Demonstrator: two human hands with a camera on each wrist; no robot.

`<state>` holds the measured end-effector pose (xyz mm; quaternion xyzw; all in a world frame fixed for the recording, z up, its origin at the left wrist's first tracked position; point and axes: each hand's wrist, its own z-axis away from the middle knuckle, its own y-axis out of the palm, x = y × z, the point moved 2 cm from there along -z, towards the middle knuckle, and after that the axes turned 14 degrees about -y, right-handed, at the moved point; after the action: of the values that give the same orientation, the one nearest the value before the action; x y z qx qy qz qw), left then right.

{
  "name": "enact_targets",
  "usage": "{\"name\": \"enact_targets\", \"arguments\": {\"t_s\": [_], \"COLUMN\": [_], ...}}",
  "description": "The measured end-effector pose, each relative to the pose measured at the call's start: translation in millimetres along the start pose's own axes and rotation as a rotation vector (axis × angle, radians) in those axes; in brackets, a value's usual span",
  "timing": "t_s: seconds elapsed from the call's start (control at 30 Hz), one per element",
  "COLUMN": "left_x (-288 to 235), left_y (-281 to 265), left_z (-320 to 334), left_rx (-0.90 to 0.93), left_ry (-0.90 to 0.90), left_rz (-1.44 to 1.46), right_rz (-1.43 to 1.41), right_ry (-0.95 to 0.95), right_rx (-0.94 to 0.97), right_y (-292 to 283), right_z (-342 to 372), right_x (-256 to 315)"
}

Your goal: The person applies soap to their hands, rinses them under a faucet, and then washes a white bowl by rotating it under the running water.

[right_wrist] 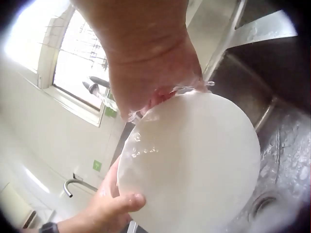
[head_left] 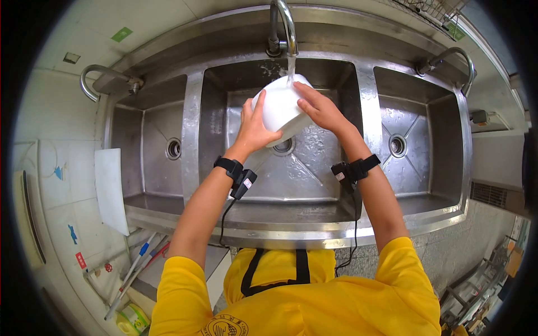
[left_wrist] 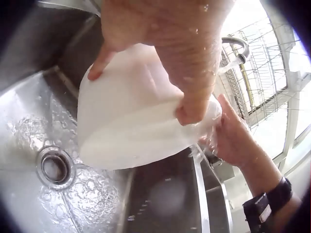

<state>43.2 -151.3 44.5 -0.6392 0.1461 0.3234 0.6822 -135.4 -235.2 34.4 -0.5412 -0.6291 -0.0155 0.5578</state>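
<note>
A smooth white round tub (head_left: 277,109) is tilted above the middle sink under running water. My left hand (head_left: 253,127) grips its side, thumb and fingers spread apart; the thumb and one fingertip show on the white wall in the left wrist view. My right hand (head_left: 322,109) rests on the tub's upper right edge with fingers extended, close to where the water lands. From the right wrist, the tub's flat round face (right_wrist: 194,160) fills the middle, and the right fingertips are hidden behind its edge. Water (head_left: 291,67) falls from the curved faucet (head_left: 288,28) onto the tub.
The middle sink basin (head_left: 269,193) has a wet floor and a drain (head_left: 284,147). Side basins with drains (head_left: 174,148) flank it, each with its own faucet (head_left: 448,56). A white board (head_left: 111,187) leans at the left end. Long-handled tools (head_left: 131,274) stand lower left.
</note>
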Motion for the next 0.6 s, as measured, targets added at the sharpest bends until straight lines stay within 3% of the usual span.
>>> {"name": "enact_targets", "arguments": {"t_s": [0.07,0.23,0.3,0.6], "left_x": [3.5,5.0,4.9,14.0], "left_y": [2.2,3.6,0.3,-4.7], "left_z": [4.0,16.5,20.9,26.1], "left_rx": [-0.006,-0.042,-0.069,-0.098], "left_ry": [-0.007,-0.026,-0.01,-0.087], "left_rz": [-0.007,-0.002,-0.033,0.087], "right_rz": [-0.148,-0.213,-0.28,-0.052], "right_ry": [0.066,0.163,0.403,0.188], "right_rx": [-0.057,-0.113,-0.138,0.005], "right_y": [2.7,11.9,16.2,14.0], "right_z": [1.3,-4.1,-1.4,-9.5], "right_x": [-9.5,-25.1,-33.1,9.8]}}
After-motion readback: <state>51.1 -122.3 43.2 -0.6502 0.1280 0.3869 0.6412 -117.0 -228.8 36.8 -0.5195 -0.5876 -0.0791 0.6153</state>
